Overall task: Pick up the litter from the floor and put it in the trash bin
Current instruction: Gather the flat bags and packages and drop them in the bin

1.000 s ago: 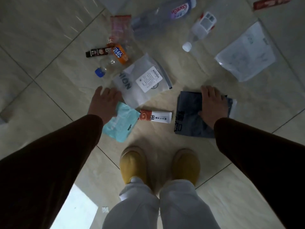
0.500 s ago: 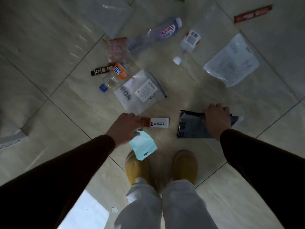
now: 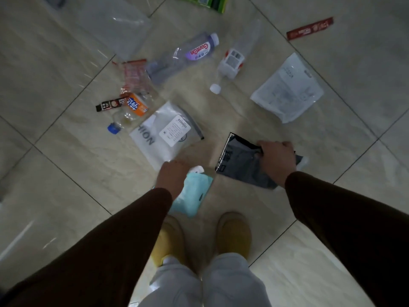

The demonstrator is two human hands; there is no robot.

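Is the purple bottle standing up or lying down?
Lying down. The purple bottle rests on its side on the floor, white cap pointing sideways.

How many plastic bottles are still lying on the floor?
3. The purple-label bottle lies at top centre, the white-cap bottle just right of it, and the blue-cap bottle at left by the wrappers. More may lie outside the frame.

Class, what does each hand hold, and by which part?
Left hand: the light blue packet, gripped at its top end. Right hand: the dark grey bag, gripped along its upper right edge.
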